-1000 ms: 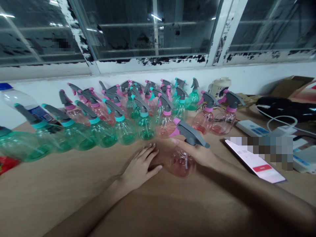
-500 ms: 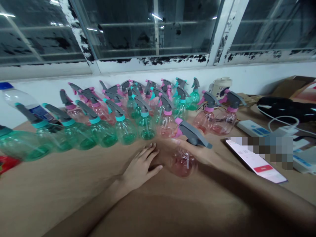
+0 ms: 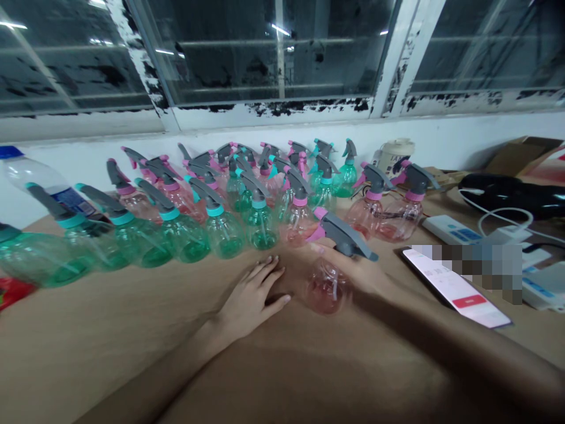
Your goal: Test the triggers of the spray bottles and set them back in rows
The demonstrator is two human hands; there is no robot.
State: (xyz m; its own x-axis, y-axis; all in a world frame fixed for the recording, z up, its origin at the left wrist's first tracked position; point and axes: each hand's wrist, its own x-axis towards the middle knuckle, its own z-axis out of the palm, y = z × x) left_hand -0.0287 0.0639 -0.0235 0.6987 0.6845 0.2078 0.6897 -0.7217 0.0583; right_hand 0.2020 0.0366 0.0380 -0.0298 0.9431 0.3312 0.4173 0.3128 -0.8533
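My right hand (image 3: 353,265) is closed around the neck of a pink spray bottle (image 3: 327,288), just under its grey and pink trigger head. The bottle is upright on the table, with a little liquid and a dip tube visible inside. Flat on the wood to its left lies my left hand (image 3: 251,300), fingers spread and holding nothing. Beyond my fingertips stand a green spray bottle (image 3: 261,227) with a turquoise collar and another pink spray bottle (image 3: 296,224).
Several green and pink spray bottles (image 3: 188,238) line the table (image 3: 145,335) below the window. At right lie a lit phone (image 3: 459,288), a white power strip (image 3: 452,229) and cables. A large clear bottle (image 3: 39,176) is far left; a paper cup (image 3: 392,156) stands behind.
The spray bottle in my right hand has shifted very slightly, its head a touch left. My left hand stays in place.
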